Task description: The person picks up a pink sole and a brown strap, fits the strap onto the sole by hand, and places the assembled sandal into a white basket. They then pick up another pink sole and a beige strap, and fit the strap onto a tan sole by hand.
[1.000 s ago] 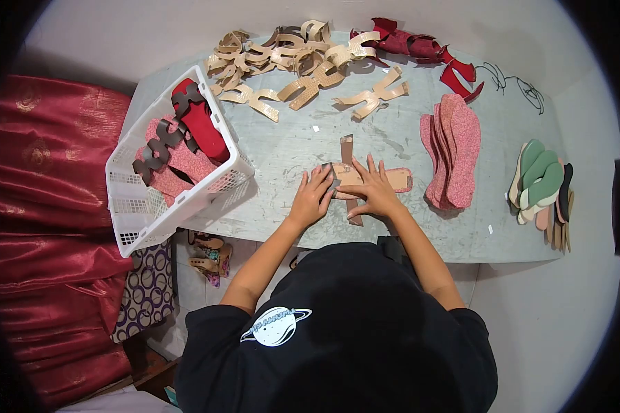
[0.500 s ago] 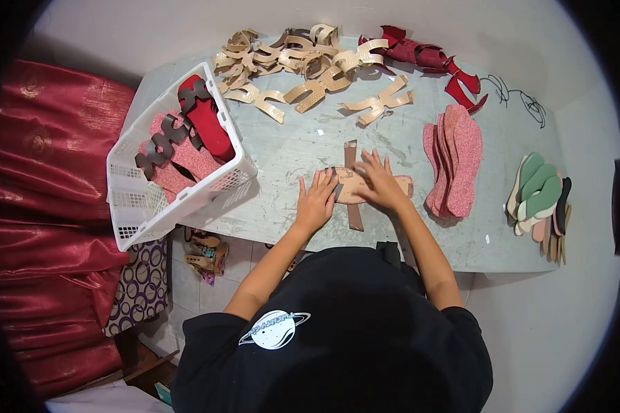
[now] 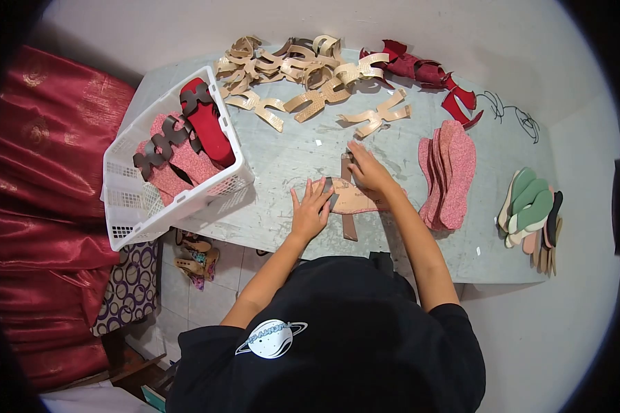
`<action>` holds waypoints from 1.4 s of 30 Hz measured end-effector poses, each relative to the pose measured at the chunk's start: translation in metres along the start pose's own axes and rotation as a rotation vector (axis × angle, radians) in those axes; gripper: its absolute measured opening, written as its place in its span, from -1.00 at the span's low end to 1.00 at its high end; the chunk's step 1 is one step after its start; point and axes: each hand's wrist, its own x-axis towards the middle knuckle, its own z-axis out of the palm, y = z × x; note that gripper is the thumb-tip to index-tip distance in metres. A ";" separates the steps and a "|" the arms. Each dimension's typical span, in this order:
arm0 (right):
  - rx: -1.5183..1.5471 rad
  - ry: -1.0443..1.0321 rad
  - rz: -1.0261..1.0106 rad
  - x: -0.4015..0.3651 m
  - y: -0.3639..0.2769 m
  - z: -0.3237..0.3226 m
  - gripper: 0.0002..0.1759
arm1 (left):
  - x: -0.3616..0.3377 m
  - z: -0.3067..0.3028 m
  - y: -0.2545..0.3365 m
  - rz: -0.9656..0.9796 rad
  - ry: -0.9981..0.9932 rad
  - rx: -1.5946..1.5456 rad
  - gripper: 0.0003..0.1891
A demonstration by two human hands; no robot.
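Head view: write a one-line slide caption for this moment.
Left hand lies flat on a tan insole crossed by a brown strap, right hand at the strap's far end, on a grey table.

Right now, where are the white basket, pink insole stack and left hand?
white basket (image 3: 179, 206), head view, near wall
pink insole stack (image 3: 456, 172), head view, top insole
left hand (image 3: 310, 210), head view, its back

A small sandal-making workshop: cut straps, stacked insoles, basket of half-made sandals on a worktable.
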 end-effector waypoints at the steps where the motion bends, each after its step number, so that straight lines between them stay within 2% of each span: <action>1: -0.003 -0.003 0.002 0.001 -0.001 -0.001 -0.34 | 0.000 -0.001 0.000 0.004 0.001 0.003 -0.61; 4: -0.083 -0.029 -0.017 0.001 -0.009 -0.011 -0.37 | 0.000 0.000 0.000 0.007 0.002 0.003 -0.61; 6: 0.171 0.033 -0.013 0.000 -0.015 -0.019 -0.48 | 0.000 0.000 0.000 0.004 0.000 0.019 -0.62; 10: 0.197 0.123 -0.151 -0.001 -0.017 -0.020 -0.54 | 0.000 0.000 -0.001 -0.006 -0.006 0.015 -0.62; 12: 0.310 0.055 -0.023 -0.005 -0.023 -0.020 -0.62 | 0.000 -0.001 -0.002 -0.015 -0.003 0.000 -0.62; 16: 0.371 0.073 -0.033 -0.006 -0.033 -0.021 -0.70 | 0.001 -0.002 -0.002 -0.024 0.000 -0.002 -0.63; 19: 0.406 0.026 0.063 -0.008 -0.038 -0.022 -0.76 | 0.001 -0.003 -0.002 -0.027 0.000 0.001 -0.63; 21: 0.386 0.078 0.105 -0.009 -0.043 -0.022 -0.80 | 0.001 -0.003 -0.001 -0.034 -0.005 0.008 -0.62; 31: 0.220 0.023 0.103 -0.026 -0.068 -0.027 -0.83 | 0.001 -0.001 -0.004 -0.017 -0.012 0.022 -0.59; 39: -0.008 0.064 0.000 -0.044 -0.086 -0.003 -0.87 | 0.001 0.000 -0.006 -0.016 -0.019 0.028 -0.58; 42: -0.096 0.084 -0.010 -0.058 -0.086 0.010 -0.83 | 0.001 -0.001 -0.005 -0.019 -0.027 0.021 -0.58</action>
